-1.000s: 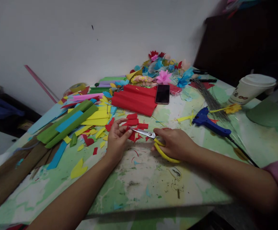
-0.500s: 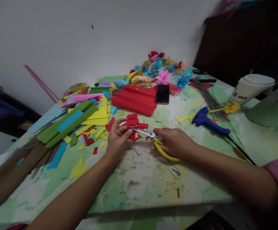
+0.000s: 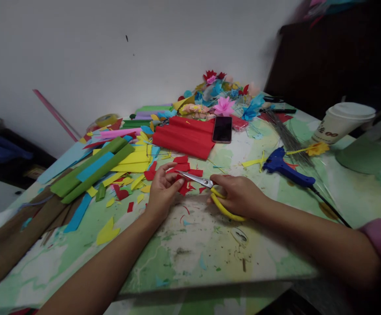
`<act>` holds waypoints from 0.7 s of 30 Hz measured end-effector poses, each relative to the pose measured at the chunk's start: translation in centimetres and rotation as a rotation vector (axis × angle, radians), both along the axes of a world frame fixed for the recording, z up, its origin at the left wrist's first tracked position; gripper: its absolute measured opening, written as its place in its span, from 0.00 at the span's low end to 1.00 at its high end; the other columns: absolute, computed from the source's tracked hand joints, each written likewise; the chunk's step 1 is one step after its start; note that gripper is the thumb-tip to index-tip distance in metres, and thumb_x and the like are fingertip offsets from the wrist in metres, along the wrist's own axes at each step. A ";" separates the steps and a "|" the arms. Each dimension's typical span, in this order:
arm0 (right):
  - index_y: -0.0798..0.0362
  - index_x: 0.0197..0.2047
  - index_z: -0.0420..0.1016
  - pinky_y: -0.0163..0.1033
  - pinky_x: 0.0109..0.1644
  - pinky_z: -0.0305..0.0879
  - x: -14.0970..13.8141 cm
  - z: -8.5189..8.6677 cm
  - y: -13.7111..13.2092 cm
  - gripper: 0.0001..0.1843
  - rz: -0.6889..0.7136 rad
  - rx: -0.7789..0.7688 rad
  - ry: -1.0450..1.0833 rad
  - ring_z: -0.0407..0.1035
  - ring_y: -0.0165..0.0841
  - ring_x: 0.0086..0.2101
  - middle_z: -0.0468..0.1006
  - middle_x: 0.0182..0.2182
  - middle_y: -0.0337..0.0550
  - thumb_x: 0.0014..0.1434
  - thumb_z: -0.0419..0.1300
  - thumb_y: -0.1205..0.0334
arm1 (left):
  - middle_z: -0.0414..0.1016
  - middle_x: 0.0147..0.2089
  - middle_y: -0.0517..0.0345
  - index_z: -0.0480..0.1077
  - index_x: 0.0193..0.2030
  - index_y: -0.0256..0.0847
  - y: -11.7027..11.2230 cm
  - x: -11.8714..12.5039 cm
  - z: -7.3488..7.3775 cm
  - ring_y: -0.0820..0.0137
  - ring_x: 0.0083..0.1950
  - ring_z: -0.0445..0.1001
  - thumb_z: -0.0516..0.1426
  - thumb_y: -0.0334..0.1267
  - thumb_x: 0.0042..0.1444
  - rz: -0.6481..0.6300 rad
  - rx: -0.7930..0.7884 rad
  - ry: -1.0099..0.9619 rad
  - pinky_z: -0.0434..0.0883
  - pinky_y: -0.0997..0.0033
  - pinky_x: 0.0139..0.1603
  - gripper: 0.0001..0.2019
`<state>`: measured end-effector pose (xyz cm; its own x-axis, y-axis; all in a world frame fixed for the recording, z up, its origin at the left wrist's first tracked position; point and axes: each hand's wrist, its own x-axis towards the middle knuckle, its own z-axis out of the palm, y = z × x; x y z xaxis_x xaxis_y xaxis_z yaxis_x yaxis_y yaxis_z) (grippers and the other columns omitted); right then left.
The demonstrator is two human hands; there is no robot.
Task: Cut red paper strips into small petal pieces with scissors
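One pair of slim metal scissors with looped yellow handles (image 3: 206, 183) sits in the closed fingers of the right hand (image 3: 243, 197); its blades look nearly together and reach toward the left hand (image 3: 162, 190), the tips just beside that hand's fingertips; the left fingers are curled with the thumb near them, and whether they pinch anything cannot be told. Small cut pieces of red paper (image 3: 181, 167) lie on the green-and-white patterned bench (image 3: 164, 262) just beyond the left fingers; a broad pleated sheet of red crepe paper (image 3: 184, 136) lies farther beyond, a black-screened phone (image 3: 222, 130) resting at its right edge; flat yellow paper strips (image 3: 131, 162) and rolled green paper strips (image 3: 104, 172) lie to the left of the left fingers; a blue plastic glue gun (image 3: 289, 171) lies to the right of the right fingers, near a yellow paper flower (image 3: 318, 149).
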<state>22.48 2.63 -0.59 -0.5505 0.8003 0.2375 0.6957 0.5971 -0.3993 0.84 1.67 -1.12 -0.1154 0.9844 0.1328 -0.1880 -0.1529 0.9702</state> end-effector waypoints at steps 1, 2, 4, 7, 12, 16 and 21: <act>0.53 0.46 0.71 0.34 0.28 0.51 -0.1 0.1 0.0 0.22 -0.001 -0.047 0.076 0.65 0.30 0.26 0.75 0.29 0.42 0.55 0.60 0.46 | 0.75 0.30 0.64 0.64 0.50 0.42 -0.1 0.2 0.0 0.75 0.32 0.74 0.65 0.32 0.44 -0.028 -0.015 0.018 0.70 0.78 0.34 0.26; 0.53 0.46 0.71 0.34 0.27 0.51 -0.3 0.2 -0.1 0.22 -0.005 -0.099 0.171 0.63 0.29 0.24 0.73 0.27 0.39 0.55 0.61 0.47 | 0.75 0.29 0.64 0.63 0.50 0.42 -0.3 0.4 0.0 0.75 0.31 0.74 0.65 0.33 0.44 -0.062 -0.034 0.046 0.70 0.77 0.34 0.25; 0.54 0.47 0.71 0.33 0.26 0.52 -0.7 0.3 -0.2 0.22 -0.005 -0.218 0.391 0.60 0.27 0.23 0.70 0.24 0.36 0.53 0.63 0.49 | 0.74 0.28 0.65 0.61 0.51 0.42 -0.7 1.1 -0.1 0.75 0.28 0.73 0.65 0.33 0.45 -0.144 -0.076 0.102 0.69 0.78 0.29 0.26; 0.55 0.49 0.71 0.33 0.29 0.59 -1.7 0.2 -0.6 0.25 0.047 -0.405 0.691 0.64 0.27 0.26 0.73 0.29 0.38 0.49 0.66 0.57 | 0.73 0.28 0.65 0.60 0.52 0.43 -1.5 2.1 -0.4 0.75 0.25 0.71 0.64 0.34 0.46 -0.296 -0.116 0.193 0.68 0.77 0.25 0.27; 0.53 0.49 0.71 0.36 0.41 0.67 -2.5 -0.1 -1.2 0.24 0.196 -0.511 0.839 0.70 0.31 0.37 0.76 0.40 0.43 0.47 0.64 0.69 | 0.75 0.33 0.60 0.63 0.48 0.42 -2.0 2.7 -1.1 0.70 0.33 0.75 0.60 0.29 0.48 -0.393 -0.047 0.340 0.72 0.72 0.33 0.19; 0.51 0.50 0.71 0.35 0.39 0.66 -2.4 -0.3 -1.2 0.23 0.233 -0.406 0.796 0.69 0.29 0.36 0.76 0.41 0.42 0.50 0.61 0.70 | 0.77 0.40 0.58 0.62 0.50 0.43 -1.8 2.5 -1.1 0.67 0.42 0.77 0.61 0.25 0.46 -0.396 -0.013 0.296 0.73 0.68 0.43 0.24; 0.53 0.51 0.70 0.31 0.27 0.58 -2.2 -0.5 -1.0 0.24 0.112 -0.384 0.742 0.61 0.25 0.25 0.73 0.29 0.36 0.48 0.64 0.66 | 0.77 0.34 0.60 0.61 0.53 0.42 -1.8 2.1 -0.4 0.68 0.39 0.76 0.63 0.29 0.46 -0.328 -0.034 0.275 0.71 0.69 0.41 0.26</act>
